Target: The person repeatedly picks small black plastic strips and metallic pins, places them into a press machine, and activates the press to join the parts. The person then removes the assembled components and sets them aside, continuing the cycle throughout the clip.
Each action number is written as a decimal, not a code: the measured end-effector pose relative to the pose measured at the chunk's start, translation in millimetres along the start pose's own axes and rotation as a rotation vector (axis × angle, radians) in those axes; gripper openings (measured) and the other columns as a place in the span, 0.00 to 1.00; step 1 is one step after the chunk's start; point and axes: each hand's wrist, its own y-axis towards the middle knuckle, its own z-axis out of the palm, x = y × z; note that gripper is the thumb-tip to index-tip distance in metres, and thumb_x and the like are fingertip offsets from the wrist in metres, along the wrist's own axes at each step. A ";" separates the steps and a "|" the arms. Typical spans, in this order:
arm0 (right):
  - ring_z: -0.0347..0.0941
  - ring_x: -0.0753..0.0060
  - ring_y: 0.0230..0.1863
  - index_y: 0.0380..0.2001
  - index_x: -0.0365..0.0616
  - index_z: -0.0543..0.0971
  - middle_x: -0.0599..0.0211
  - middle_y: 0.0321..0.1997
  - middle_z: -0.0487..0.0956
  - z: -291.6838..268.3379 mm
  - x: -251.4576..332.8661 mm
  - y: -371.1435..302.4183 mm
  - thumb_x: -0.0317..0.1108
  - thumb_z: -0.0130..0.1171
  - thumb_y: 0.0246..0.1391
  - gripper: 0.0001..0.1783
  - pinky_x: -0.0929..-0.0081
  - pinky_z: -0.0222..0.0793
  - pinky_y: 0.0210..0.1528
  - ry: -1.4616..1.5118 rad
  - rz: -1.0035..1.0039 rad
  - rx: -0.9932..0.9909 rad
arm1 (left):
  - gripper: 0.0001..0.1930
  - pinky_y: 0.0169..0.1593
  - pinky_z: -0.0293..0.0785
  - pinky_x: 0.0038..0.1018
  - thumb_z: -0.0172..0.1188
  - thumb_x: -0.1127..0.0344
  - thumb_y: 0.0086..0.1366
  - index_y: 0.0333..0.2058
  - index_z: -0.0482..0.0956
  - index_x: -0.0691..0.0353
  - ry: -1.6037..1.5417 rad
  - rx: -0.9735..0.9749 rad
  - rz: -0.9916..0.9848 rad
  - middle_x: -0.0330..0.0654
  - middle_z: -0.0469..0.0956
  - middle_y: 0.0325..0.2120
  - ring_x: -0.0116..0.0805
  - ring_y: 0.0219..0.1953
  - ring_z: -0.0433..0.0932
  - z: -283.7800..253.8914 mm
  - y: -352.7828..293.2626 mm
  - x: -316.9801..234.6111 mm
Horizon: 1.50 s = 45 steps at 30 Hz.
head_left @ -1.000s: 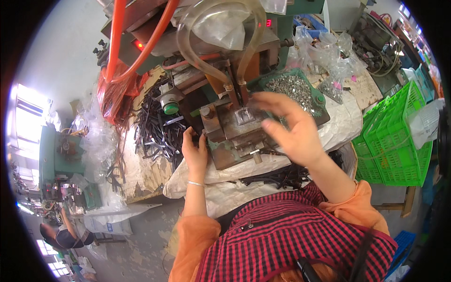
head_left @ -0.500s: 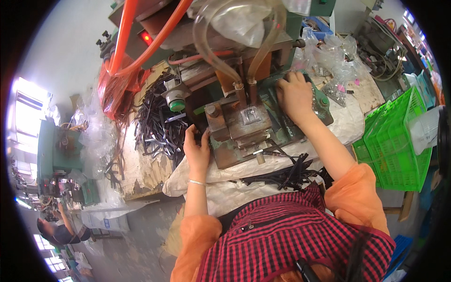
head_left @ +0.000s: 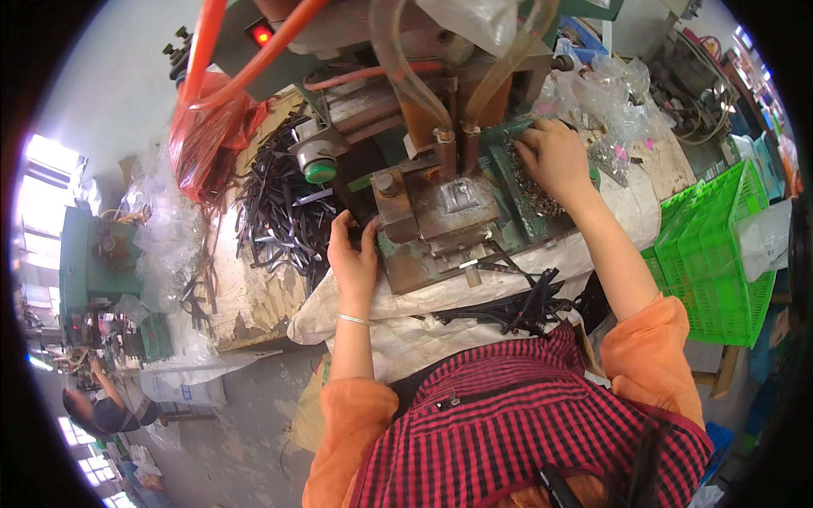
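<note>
A bench press [head_left: 461,216] with a metal die block stands in front of me on a green base plate. My left hand [head_left: 351,262] is at the block's left side, thumb and forefinger apart, with nothing visible between them. Over the plate's right side, my right hand [head_left: 555,161] bends its fingers down at a heap of small metal pieces [head_left: 538,193]; its fingertips are partly hidden, so what they pinch cannot be made out. Dark strips [head_left: 512,309], apparently zippers, lie on white cloth before the press. One strip reaches the die's front edge.
More dark strips [head_left: 284,203] are heaped left of the press, near a green push button [head_left: 320,170] and a red plastic bag [head_left: 212,140]. Orange hoses [head_left: 254,68] hang overhead. A green crate [head_left: 711,254] stands at right. Another person [head_left: 110,406] sits far left.
My right hand has shifted right and slightly away over the plate, uncovering more of the metal pieces. My left hand stays beside the block. The whole view has shifted slightly.
</note>
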 end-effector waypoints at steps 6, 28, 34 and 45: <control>0.78 0.55 0.43 0.29 0.45 0.85 0.62 0.33 0.80 20.6 8.7 9.2 0.36 0.65 0.51 0.07 0.56 0.75 0.41 0.079 -0.082 -0.109 | 0.20 0.46 0.75 0.30 0.70 0.72 0.63 0.51 0.75 0.71 -0.007 -0.011 0.023 0.49 0.79 0.35 0.41 0.37 0.78 -0.6 -2.8 10.3; 0.74 0.59 0.33 0.22 0.46 0.83 0.67 0.28 0.77 -50.4 96.2 -134.0 0.36 0.71 0.47 0.08 0.64 0.70 0.34 0.392 -0.079 -0.001 | 0.21 0.58 0.73 0.28 0.61 0.79 0.65 0.56 0.72 0.72 0.057 0.057 -0.028 0.49 0.80 0.48 0.36 0.51 0.79 -5.7 -4.1 5.4; 0.76 0.57 0.37 0.25 0.46 0.85 0.66 0.30 0.80 -27.8 103.3 -149.0 0.40 0.68 0.51 0.09 0.60 0.74 0.39 0.302 -0.143 0.207 | 0.20 0.45 0.76 0.30 0.70 0.71 0.63 0.51 0.76 0.69 -0.001 -0.017 0.037 0.49 0.80 0.35 0.39 0.38 0.79 0.8 -1.9 11.4; 0.78 0.53 0.42 0.42 0.41 0.84 0.58 0.40 0.85 -72.7 48.5 -106.6 0.33 0.70 0.52 0.14 0.60 0.73 0.46 0.228 0.259 -0.085 | 0.19 0.42 0.77 0.30 0.71 0.71 0.62 0.50 0.77 0.68 0.028 -0.049 0.065 0.47 0.80 0.35 0.38 0.35 0.80 -1.0 -2.8 8.9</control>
